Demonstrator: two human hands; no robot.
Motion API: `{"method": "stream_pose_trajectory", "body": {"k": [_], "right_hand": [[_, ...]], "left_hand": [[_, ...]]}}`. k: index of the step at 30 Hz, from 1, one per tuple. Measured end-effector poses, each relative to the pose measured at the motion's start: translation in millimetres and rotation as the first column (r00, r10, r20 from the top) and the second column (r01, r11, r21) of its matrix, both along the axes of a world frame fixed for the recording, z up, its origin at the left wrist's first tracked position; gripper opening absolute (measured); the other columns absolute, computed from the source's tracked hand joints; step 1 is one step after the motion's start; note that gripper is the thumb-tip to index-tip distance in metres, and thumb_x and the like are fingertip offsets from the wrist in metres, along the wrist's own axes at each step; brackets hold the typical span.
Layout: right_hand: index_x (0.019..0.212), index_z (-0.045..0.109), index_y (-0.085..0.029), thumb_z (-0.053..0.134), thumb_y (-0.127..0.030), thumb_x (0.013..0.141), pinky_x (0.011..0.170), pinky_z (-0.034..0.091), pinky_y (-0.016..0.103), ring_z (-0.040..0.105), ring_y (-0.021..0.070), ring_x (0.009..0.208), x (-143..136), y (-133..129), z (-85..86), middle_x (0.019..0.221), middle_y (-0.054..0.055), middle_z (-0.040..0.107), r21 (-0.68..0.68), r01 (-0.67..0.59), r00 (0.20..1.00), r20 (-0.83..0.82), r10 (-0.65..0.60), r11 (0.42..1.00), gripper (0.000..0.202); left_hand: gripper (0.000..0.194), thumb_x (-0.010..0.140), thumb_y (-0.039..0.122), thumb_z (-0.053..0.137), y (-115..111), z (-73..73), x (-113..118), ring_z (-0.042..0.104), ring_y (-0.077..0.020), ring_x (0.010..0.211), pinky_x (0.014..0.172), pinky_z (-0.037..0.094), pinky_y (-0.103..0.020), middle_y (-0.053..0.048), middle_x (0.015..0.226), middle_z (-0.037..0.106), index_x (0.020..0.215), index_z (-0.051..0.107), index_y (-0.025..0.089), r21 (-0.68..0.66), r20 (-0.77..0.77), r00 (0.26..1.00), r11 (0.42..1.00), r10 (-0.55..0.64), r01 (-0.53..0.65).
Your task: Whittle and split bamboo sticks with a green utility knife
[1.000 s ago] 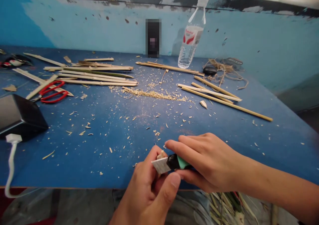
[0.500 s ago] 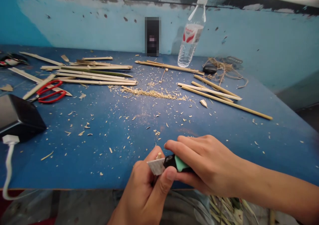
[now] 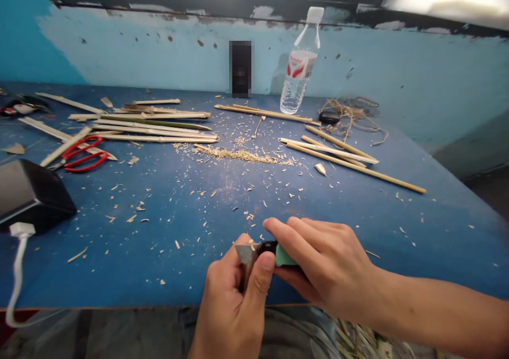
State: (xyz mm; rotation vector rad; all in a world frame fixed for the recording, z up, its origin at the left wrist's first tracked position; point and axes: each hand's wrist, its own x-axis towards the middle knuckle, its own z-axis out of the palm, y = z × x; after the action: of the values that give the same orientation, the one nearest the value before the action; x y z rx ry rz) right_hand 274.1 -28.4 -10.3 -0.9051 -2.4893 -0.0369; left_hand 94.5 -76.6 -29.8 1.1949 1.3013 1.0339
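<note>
At the table's near edge, my right hand (image 3: 322, 255) is closed round the handle of a box cutter (image 3: 284, 255) with a green and black body. Its short, wide blade (image 3: 246, 253) points left and lies across the tip of a thin bamboo stick (image 3: 252, 244). My left hand (image 3: 236, 295) is closed round that stick, hiding most of it. The left thumb presses against the black front end of the cutter. Pale shavings lie on the blue table just beyond both hands.
Split bamboo strips (image 3: 159, 130) and red-handled scissors (image 3: 85, 155) lie at the left. More bamboo sticks (image 3: 358, 167) are at the right, near twine (image 3: 350, 112) and a water bottle (image 3: 298, 72). A shavings pile (image 3: 242, 155) sits mid-table. A black box (image 3: 35, 194) with a white cable stands left.
The cutter has tilted and moved up slightly towards the stick's tip, with the left thumb following. My view has tipped up a little, so the table's contents sit lower.
</note>
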Motion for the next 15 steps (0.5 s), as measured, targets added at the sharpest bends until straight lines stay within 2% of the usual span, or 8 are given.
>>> {"method": "stream_pose_trajectory", "body": {"k": [3,6,8,13,15], "right_hand": [[0.130,0.053,-0.014,0.040,-0.044,0.113,0.053,0.042,0.032,0.061,0.0172,0.062,2,5,0.2,0.085,0.000,0.067,0.004,0.030,0.998,-0.050,-0.029,1.000,0.037],[0.127,0.057,-0.013,0.051,-0.041,0.110,0.057,0.044,0.030,0.070,0.0174,0.074,9,17,1.0,0.095,0.003,0.072,0.015,0.173,0.971,-0.168,-0.168,0.985,0.033],[0.125,0.058,-0.013,0.053,-0.041,0.110,0.059,0.045,0.030,0.072,0.0191,0.080,13,24,1.3,0.100,0.006,0.073,0.004,0.214,0.962,-0.176,-0.210,0.977,0.033],[0.128,0.055,-0.014,0.045,-0.044,0.111,0.056,0.045,0.030,0.065,0.0179,0.069,14,24,1.4,0.092,0.003,0.068,-0.074,0.000,0.996,-0.084,-0.006,0.997,0.036],[0.128,0.054,-0.014,0.043,-0.045,0.111,0.053,0.044,0.030,0.060,0.0166,0.063,13,20,2.2,0.087,0.001,0.065,-0.063,-0.063,0.996,-0.070,0.058,0.996,0.037]], "left_hand": [[0.050,0.102,0.063,0.053,-1,0.5,0,0.028,-0.0104,0.057,0.051,0.030,-0.022,0.007,0.065,0.033,0.076,0.050,0.020,-0.008,0.028,0.999,1.000,0.026,-0.026],[0.053,0.104,0.061,0.051,-1,1.1,2,0.023,-0.0095,0.053,0.050,0.026,-0.022,0.008,0.061,0.026,0.071,0.040,0.022,-0.010,0.040,0.998,0.999,0.044,-0.044],[0.054,0.103,0.060,0.055,-1,1.2,2,0.022,-0.0093,0.055,0.050,0.026,-0.021,0.008,0.063,0.026,0.070,0.035,0.022,-0.014,0.084,0.996,0.999,0.030,-0.029],[0.040,0.107,0.054,0.050,-5,0.7,-3,0.028,-0.0107,0.058,0.052,0.031,-0.021,0.005,0.069,0.033,0.084,0.052,0.021,-0.086,0.363,0.932,0.994,-0.028,0.063],[0.035,0.107,0.051,0.050,-7,1.5,-6,0.037,-0.0114,0.060,0.056,0.037,-0.021,0.004,0.071,0.040,0.088,0.056,0.022,-0.107,0.392,0.919,0.991,-0.027,0.075]]}}
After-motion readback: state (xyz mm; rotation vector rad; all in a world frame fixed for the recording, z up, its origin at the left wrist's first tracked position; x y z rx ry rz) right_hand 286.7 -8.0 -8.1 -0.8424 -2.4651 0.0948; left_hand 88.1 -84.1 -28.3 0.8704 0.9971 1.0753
